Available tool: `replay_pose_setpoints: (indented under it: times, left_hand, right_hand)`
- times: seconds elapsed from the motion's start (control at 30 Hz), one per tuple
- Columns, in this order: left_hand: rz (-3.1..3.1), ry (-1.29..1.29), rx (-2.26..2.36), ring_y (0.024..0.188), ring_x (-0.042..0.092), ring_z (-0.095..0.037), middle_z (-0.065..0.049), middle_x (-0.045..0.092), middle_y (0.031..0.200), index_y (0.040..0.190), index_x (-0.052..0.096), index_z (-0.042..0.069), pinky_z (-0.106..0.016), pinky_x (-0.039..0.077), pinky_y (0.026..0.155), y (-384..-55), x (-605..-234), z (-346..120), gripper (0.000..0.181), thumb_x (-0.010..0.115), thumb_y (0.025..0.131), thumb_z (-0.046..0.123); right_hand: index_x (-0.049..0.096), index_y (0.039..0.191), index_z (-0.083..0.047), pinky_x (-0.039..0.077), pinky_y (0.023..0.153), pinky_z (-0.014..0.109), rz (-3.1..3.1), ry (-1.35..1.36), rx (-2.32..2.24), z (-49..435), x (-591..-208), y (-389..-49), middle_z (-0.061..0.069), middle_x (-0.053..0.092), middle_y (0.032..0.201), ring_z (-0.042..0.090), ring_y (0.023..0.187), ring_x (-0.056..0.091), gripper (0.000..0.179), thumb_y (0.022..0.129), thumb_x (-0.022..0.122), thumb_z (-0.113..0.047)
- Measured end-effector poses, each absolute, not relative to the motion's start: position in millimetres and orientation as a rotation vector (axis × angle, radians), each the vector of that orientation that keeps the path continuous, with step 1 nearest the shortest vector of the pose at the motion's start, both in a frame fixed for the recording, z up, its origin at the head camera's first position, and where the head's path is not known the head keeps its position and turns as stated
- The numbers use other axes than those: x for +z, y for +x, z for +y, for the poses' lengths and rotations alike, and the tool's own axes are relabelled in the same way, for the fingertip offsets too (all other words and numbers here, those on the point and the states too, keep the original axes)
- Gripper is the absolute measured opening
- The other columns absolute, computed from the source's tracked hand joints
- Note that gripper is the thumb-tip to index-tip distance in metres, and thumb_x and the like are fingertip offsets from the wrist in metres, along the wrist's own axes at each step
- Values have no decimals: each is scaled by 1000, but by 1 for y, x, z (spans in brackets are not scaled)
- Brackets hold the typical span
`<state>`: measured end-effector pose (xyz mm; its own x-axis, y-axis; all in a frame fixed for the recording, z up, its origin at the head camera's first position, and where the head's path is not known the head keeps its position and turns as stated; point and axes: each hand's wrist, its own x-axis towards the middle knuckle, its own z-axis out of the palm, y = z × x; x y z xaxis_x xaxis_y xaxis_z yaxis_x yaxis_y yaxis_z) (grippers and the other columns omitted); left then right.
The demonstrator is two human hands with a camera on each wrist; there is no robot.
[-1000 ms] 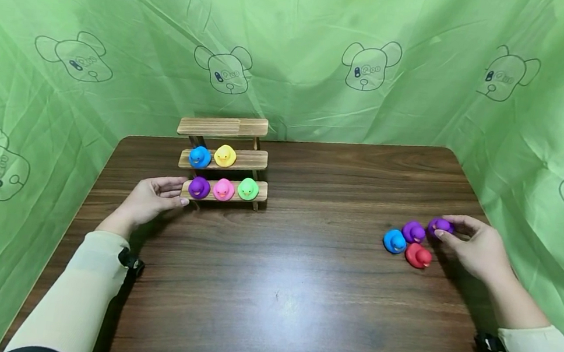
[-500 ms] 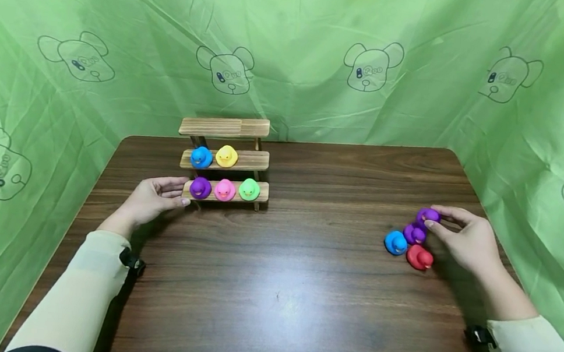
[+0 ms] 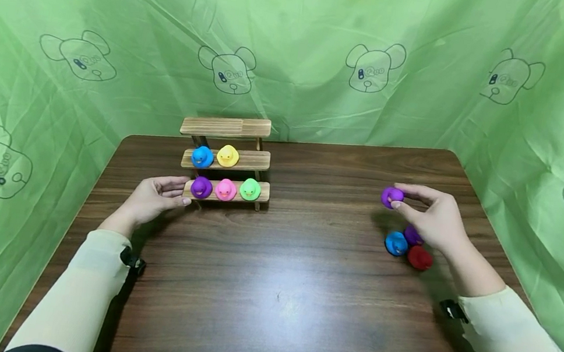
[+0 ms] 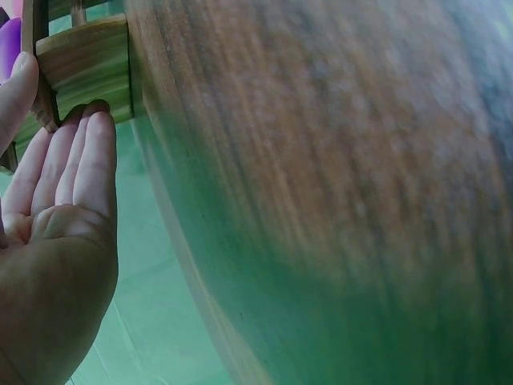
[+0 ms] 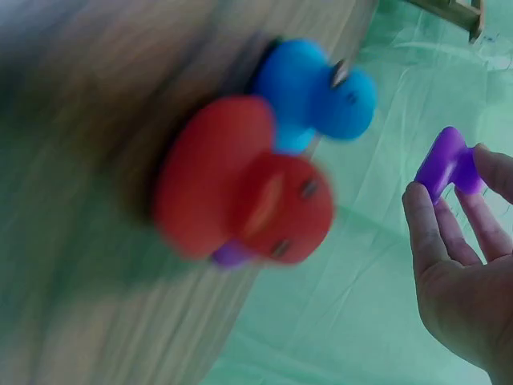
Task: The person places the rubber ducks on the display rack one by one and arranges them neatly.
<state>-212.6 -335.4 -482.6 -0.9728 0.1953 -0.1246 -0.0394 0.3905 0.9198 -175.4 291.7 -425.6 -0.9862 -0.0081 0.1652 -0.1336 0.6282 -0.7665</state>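
Observation:
My right hand (image 3: 432, 218) pinches a purple rubber duck (image 3: 392, 198) between thumb and fingers, held above the table. Below it, a blue duck (image 3: 396, 244), a red duck (image 3: 420, 257) and another purple duck (image 3: 414, 234), partly hidden by the hand, sit close together. On the left, my left hand (image 3: 149, 199) holds the left end of the lowest board of a three-step wooden stand (image 3: 263, 192), thumb in front and fingers behind. That board carries purple (image 3: 201, 188), pink (image 3: 225, 190) and green (image 3: 250, 190) ducks. Blue (image 3: 202, 157) and yellow (image 3: 228, 156) ducks sit on the middle board.
The stand's top board (image 3: 226, 127) bears no ducks. Under everything lies a dark brown wooden table (image 3: 268, 292). Green cloth (image 3: 297, 54) with printed bear faces hangs around its back and sides.
My right hand has lifted the purple duck from beside the other loose ducks and carried it left and toward the back. The left hand stays at the stand.

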Motion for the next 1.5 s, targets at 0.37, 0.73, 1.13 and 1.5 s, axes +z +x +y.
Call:
replay_pose_setpoints:
  times: [0.37,0.73,1.13,1.5]
  left_hand:
    - [2422,98,1612,130,62,-27,-19,55,152,151,54,1,-18,56,93,-213,-481,-336,67,84,92,15]
    - [2409,81,1604,136,53,-41,-22,52,153,151,52,-2,-16,56,92,-211,-474,-330,65,81,94,9]
    - [2407,75,1611,136,54,-40,-22,53,152,151,51,-3,-16,55,93,-213,-479,-334,66,81,94,10]
    - [2403,91,1637,134,57,-39,-20,57,149,150,54,1,-19,56,93,-213,-479,-334,67,84,92,13]
  right_hand:
    - [79,124,-17,56,80,14,-2654,327,1462,242,-412,-197,0,74,129,18,119,67,33,91,86,-19]
    - [76,125,-3,60,89,24,-2513,511,1715,190,-398,-217,15,72,129,32,113,72,35,90,84,-6]
    - [78,123,-10,62,90,34,-2559,632,1639,130,-391,-253,4,75,122,21,106,72,36,88,87,-15]
    - [77,124,-9,56,104,37,-2607,761,1587,80,-390,-269,4,74,123,17,112,69,36,90,86,-15]
